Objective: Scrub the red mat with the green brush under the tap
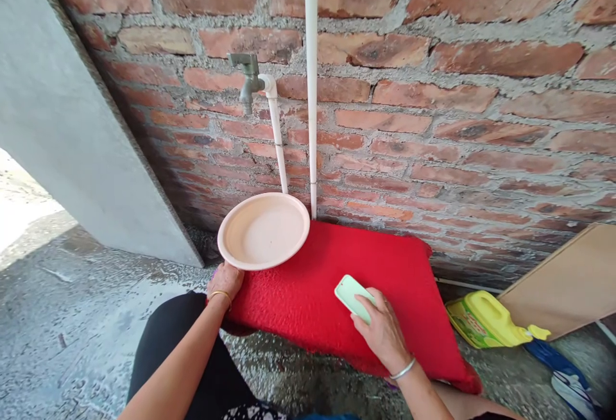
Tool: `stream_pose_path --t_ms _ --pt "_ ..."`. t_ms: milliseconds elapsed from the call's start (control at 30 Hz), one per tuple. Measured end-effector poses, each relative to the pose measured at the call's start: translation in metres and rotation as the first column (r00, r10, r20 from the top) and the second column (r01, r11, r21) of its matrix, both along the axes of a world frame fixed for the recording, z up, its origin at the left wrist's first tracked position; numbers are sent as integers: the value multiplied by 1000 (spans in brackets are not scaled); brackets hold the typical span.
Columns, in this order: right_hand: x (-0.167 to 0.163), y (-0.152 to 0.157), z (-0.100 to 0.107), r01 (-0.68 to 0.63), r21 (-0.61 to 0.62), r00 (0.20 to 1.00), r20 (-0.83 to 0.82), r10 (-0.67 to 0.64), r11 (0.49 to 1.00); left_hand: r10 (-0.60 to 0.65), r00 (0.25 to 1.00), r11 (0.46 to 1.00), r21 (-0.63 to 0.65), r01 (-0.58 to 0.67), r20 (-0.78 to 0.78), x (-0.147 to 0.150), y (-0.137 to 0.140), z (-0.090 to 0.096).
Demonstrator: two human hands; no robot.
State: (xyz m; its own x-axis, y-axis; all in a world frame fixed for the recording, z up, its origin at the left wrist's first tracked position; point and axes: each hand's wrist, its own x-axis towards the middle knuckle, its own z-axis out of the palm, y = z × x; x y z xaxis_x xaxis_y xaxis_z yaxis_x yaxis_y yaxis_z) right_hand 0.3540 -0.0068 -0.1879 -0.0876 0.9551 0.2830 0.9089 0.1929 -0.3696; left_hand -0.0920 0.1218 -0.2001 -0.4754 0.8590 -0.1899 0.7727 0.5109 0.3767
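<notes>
At five o'clock from the middle of the view, the right hand (382,330) clasps the brush (353,298), thumb and fingers wrapped about its sides. The brush, its bristles hidden, is over the red cloth (385,266) and looks to be on it. At nine o'clock from the brush, the left hand (226,281) is at the cloth's left edge, just under the basin (264,231); its fingers are mostly hidden, so I cannot tell whether it pinches the cloth or only steadies it.

The spreading-out looks done: the cloth lies mostly flat, its front edge hanging over. Scrubbing seems to be the step in hand, probably not finished. No suds show, so how much has been brushed cannot be told.

The basin is at ten o'clock from the brush, on the cloth's left end. Farther out at eleven, the tap (249,83) shows no stream. With the cloth out of the basin, any rinse appears left to do. At three o'clock, the yellow bottle (484,324) lies on the floor (96,324).
</notes>
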Motion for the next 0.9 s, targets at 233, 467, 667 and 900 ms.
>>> stream_pose_path --t_ms 233,467,667,900 --pt "99 7 7 352 92 936 -43 -350 931 23 1000 1000 8 -23 -9 1 2 -3" --pt "21 -11 2 79 68 993 -93 -72 995 -40 999 999 -22 40 2 -1 1 3" --pt "41 -6 1 111 39 994 -17 -110 993 -27 999 1000 -7 26 -21 -3 1 1" --pt "138 1 14 533 106 841 39 -539 839 -6 1000 1000 -24 6 3 3 0 6"
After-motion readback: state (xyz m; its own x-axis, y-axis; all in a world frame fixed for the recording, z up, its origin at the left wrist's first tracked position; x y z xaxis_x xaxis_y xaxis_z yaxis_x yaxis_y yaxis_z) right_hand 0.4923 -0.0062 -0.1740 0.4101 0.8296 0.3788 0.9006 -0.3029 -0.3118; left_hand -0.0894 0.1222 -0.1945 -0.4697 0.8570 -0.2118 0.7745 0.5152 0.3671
